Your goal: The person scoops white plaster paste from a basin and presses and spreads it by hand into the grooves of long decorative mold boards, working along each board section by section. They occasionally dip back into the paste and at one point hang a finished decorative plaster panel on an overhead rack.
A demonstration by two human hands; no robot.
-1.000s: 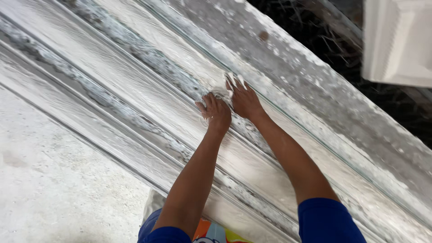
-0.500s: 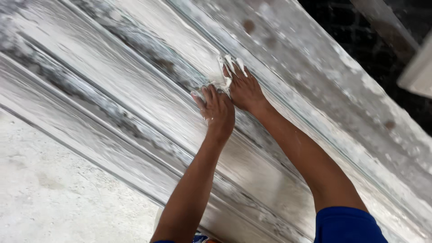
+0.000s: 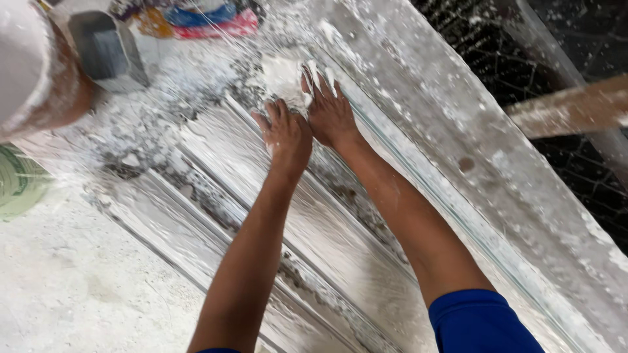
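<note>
A long, ribbed, white plaster-coated mould [image 3: 216, 163] runs diagonally across the view. My left hand [image 3: 286, 134] and my right hand [image 3: 330, 111] lie flat on it side by side, fingers spread and smeared white. Both press against a heap of wet white plaster [image 3: 282, 77] just beyond the fingertips, near the far end of the mould. Neither hand grips anything. My forearms stretch out from blue sleeves [image 3: 481, 323] at the bottom.
A grey metal box-shaped piece [image 3: 108, 49] stands at the far left end, beside colourful cloth [image 3: 196, 19]. A plaster-caked round object [image 3: 36, 72] fills the top left corner. A green coiled thing [image 3: 16, 183] lies left. Wire mesh [image 3: 575, 176] and a wooden slat [image 3: 569, 108] are right.
Both hands have slid forward along the mould, pushing the plaster toward its far end. The view has shifted, so the end of the mould and the metal piece now show.
</note>
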